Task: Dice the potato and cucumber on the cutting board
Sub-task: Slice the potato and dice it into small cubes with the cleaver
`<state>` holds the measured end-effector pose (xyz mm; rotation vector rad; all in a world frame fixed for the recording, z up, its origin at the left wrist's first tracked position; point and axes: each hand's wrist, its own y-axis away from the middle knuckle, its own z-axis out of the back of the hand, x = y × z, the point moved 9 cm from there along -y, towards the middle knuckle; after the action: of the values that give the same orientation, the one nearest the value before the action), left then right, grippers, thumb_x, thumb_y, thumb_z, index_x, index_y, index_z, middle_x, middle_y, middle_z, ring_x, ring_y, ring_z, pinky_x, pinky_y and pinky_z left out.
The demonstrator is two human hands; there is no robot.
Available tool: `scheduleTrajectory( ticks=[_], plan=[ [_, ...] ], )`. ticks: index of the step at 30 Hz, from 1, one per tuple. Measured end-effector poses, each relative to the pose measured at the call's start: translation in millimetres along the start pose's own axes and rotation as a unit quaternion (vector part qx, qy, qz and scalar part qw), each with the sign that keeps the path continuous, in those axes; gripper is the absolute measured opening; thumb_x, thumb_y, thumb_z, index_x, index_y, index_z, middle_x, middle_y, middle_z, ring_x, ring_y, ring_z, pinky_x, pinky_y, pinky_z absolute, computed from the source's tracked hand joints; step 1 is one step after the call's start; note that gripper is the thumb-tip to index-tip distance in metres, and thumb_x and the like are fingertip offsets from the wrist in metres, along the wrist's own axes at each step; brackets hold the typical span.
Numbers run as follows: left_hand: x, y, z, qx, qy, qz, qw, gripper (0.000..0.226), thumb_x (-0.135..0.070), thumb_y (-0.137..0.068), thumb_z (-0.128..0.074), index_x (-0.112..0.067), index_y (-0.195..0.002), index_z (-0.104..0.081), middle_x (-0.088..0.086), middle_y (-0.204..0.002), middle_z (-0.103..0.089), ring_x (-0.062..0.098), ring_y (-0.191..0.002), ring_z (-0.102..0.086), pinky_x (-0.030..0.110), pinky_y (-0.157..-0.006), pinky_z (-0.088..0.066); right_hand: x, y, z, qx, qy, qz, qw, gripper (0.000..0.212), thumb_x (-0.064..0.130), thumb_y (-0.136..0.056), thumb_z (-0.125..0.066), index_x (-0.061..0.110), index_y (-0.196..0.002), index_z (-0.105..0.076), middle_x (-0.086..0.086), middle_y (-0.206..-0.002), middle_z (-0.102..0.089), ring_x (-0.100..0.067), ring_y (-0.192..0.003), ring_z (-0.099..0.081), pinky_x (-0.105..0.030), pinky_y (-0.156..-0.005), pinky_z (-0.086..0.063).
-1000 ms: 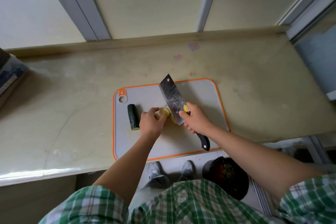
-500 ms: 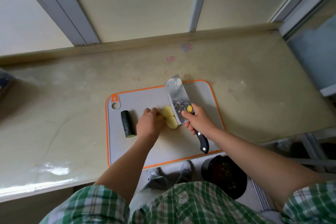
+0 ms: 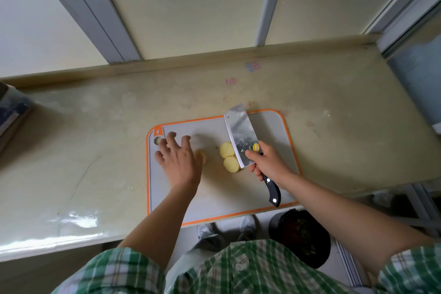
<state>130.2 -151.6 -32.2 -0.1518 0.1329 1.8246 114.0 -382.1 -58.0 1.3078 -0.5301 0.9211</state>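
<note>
Left hand (image 3: pixel 179 162) shifted leftward off potato halves (image 3: pixel 231 164), fingers spread, right hand (image 3: pixel 268 164) gripping cleaver (image 3: pixel 241 138)

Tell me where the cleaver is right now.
Head view, right side of the cutting board: the right hand grips the cleaver, blade beside two potato slices.

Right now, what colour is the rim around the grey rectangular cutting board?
Orange; the grey rectangular cutting board shows it best in the head view.

Left hand (image 3: pixel 179 162) flat, splayed — right hand (image 3: pixel 269 164) curled round cleaver (image 3: pixel 241 136).
</note>
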Motion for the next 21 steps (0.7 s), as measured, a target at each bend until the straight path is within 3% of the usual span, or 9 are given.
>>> scheduleTrajectory(
  ticks=[4,9,12,14,15,16,19,20,21],
  plan=[
    [35,8,-13,0.067,0.064,0.126,0.988,0.050,-0.007,-0.087,-0.049,-0.019,-0.135,-0.042,0.017,-0.133,-0.035,0.036,-0.113,-0.041,0.040,-0.088,-0.037,8,-2,-17,0.018,0.012,0.012,1.000,0.017,0.017,-0.095,-0.052,0.000,-0.098,-0.047,-0.013,-0.062,-0.053,-0.012,-0.038,-0.040,-0.021,-0.037,-0.036],
    [56,11,-19,0.088,0.124,0.082,0.985,0.055,0.003,-0.083,-0.050,-0.012,-0.135,-0.043,0.018,-0.120,-0.040,0.037,-0.106,-0.043,0.036,-0.087,-0.039,13,0,-32,0.038,0.034,0.023,0.998,0.014,0.016,-0.096,-0.051,0.003,-0.094,-0.046,-0.013,-0.062,-0.052,-0.014,-0.039,-0.039,-0.021,-0.037,-0.035],
    [46,8,-2,0.018,0.114,0.026,0.993,0.048,-0.008,-0.087,-0.055,-0.014,-0.134,-0.050,0.018,-0.127,-0.046,0.036,-0.114,-0.042,0.038,-0.093,-0.035,16,3,-34,0.039,0.039,0.026,0.998,0.012,0.010,-0.093,-0.050,0.012,-0.082,-0.043,-0.013,-0.061,-0.051,-0.017,-0.041,-0.039,-0.021,-0.038,-0.034],
    [25,6,15,-0.023,0.249,0.000,0.968,0.033,-0.013,-0.092,-0.055,-0.012,-0.125,-0.058,0.012,-0.115,-0.059,0.028,-0.106,-0.052,0.028,-0.086,-0.040,18,5,-34,0.046,0.024,0.020,0.998,0.008,0.007,-0.091,-0.049,0.010,-0.084,-0.045,-0.014,-0.060,-0.051,-0.017,-0.040,-0.039,-0.021,-0.038,-0.033],
    [13,5,14,-0.002,0.359,0.022,0.933,0.027,-0.017,-0.095,-0.053,-0.012,-0.121,-0.061,0.007,-0.109,-0.063,0.022,-0.100,-0.058,0.021,-0.080,-0.043,18,7,-34,0.053,0.008,0.012,0.998,0.007,0.007,-0.091,-0.048,0.009,-0.085,-0.046,-0.013,-0.059,-0.051,-0.016,-0.039,-0.039,-0.021,-0.038,-0.033],
    [0,4,5,0.060,0.482,0.073,0.871,0.025,-0.021,-0.098,-0.050,-0.011,-0.118,-0.062,0.004,-0.106,-0.065,0.018,-0.095,-0.061,0.017,-0.076,-0.045,18,9,-34,0.061,-0.012,0.002,0.998,0.010,0.009,-0.092,-0.048,0.009,-0.082,-0.046,-0.013,-0.058,-0.050,-0.015,-0.037,-0.038,-0.020,-0.037,-0.032],
    [-57,16,-30,0.263,0.731,0.231,0.586,0.030,-0.025,-0.102,-0.039,-0.007,-0.108,-0.063,0.010,-0.097,-0.069,0.021,-0.084,-0.065,0.029,-0.077,-0.051,20,12,-34,0.080,-0.060,-0.017,0.995,0.020,0.012,-0.093,-0.046,0.012,-0.073,-0.042,-0.012,-0.055,-0.046,-0.015,-0.035,-0.036,-0.019,-0.036,-0.029],
    [-68,21,-35,0.297,0.748,0.256,0.536,0.030,-0.022,-0.102,-0.037,-0.006,-0.106,-0.062,0.011,-0.093,-0.070,0.021,-0.082,-0.066,0.032,-0.079,-0.051,20,13,-33,0.083,-0.065,-0.021,0.994,0.020,0.012,-0.093,-0.046,0.013,-0.073,-0.042,-0.012,-0.055,-0.045,-0.015,-0.035,-0.036,-0.019,-0.035,-0.029],
    [-74,23,-37,0.313,0.753,0.269,0.512,0.030,-0.017,-0.101,-0.036,-0.004,-0.104,-0.062,0.010,-0.089,-0.071,0.021,-0.080,-0.067,0.033,-0.080,-0.051,20,13,-32,0.085,-0.066,-0.027,0.994,0.020,0.013,-0.093,-0.046,0.013,-0.073,-0.042,-0.012,-0.055,-0.045,-0.015,-0.035,-0.036,-0.019,-0.035,-0.028]
  ],
)
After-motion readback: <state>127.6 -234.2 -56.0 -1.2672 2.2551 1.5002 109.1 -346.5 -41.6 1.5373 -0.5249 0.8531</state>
